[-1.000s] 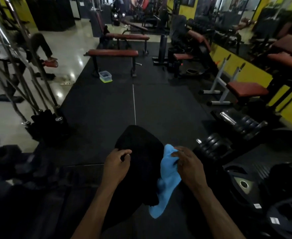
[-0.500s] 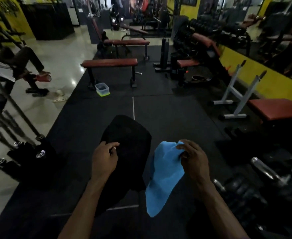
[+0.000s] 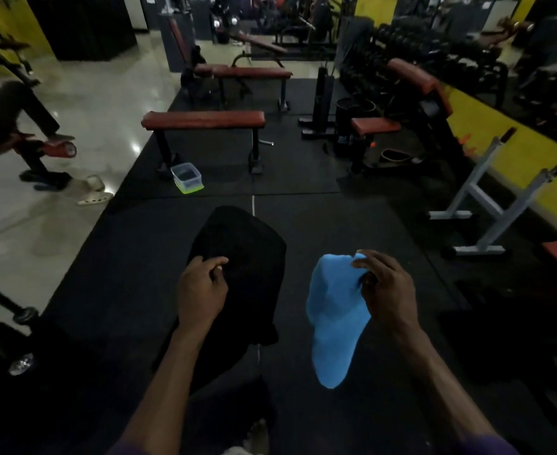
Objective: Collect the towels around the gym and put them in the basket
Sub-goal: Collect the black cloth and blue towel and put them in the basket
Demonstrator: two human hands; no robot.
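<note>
My left hand [image 3: 201, 290] grips a black towel [image 3: 244, 257] that hangs down in front of me over the black floor mat. My right hand [image 3: 385, 290] pinches the top edge of a light blue towel [image 3: 334, 323], which dangles below the fingers. The two towels hang apart, side by side. A small clear plastic basket [image 3: 187, 177] with a dark cloth inside and a green base stands on the mat ahead, by the leg of the nearest bench.
Red flat benches [image 3: 205, 119] stand ahead across the mat. A white rack [image 3: 487, 205] and a dumbbell rack [image 3: 434, 54] line the yellow wall on the right. A person's leg [image 3: 24, 110] and sandals [image 3: 93, 192] are on the tiled floor at left. Weights lie at lower left.
The view has moved forward along the mat toward the bench and basket. My hands have spread, so the blue towel now hangs clear of the black one.
</note>
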